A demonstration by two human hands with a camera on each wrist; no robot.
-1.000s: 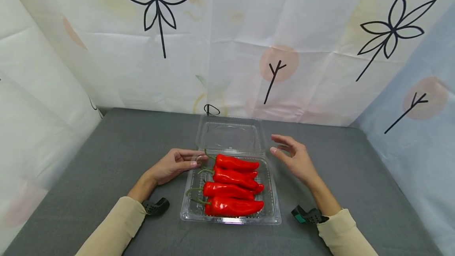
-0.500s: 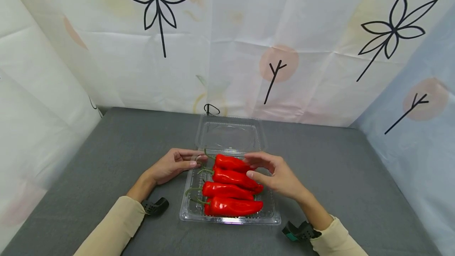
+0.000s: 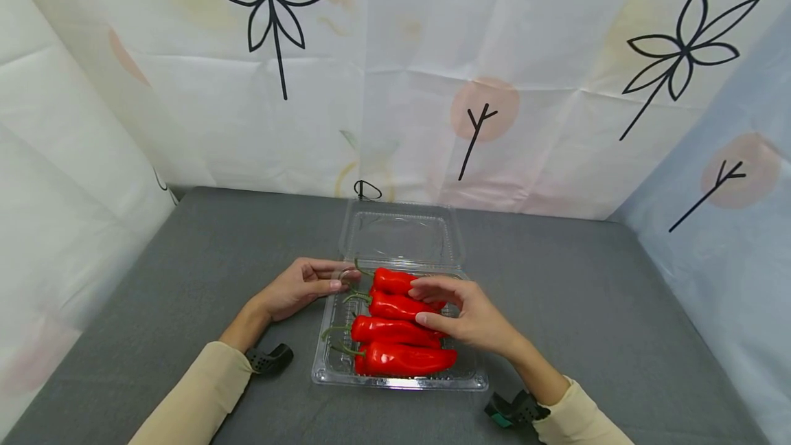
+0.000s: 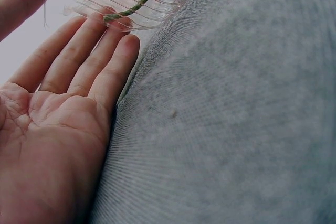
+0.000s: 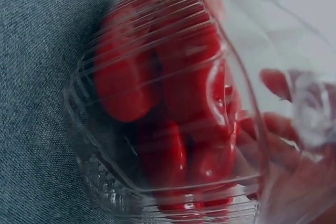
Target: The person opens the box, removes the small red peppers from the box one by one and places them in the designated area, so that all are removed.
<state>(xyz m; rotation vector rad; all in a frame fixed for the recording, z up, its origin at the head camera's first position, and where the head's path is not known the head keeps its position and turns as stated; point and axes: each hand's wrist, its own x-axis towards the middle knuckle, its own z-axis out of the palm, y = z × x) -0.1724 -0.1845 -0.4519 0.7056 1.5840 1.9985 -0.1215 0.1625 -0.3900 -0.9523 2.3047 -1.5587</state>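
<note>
Several long red peppers with green stems lie in a row inside a clear plastic container [image 3: 327, 369]. My left hand [image 3: 303, 289] holds the container's left back rim, thumb at the edge and nearly straight fingers along the outer wall; a pepper stem [image 4: 128, 11] shows near these fingertips. My right hand [image 3: 472, 311] is over the tips of the back peppers. Its fingers and thumb are spread above and below the second pepper [image 3: 389, 305], partly covering the backmost pepper [image 3: 391, 281]. Through the plastic in the right wrist view, contact with a pepper is unclear.
The container's hinged clear lid [image 3: 402, 235] lies folded back behind it. A grey cloth-covered table [image 3: 235, 253] extends around the container. White printed curtains [image 3: 408, 122] hang behind the table and on both sides.
My right hand has moved left from beside the container to above the back peppers. My left hand stays at the rim, and the peppers have not moved.
</note>
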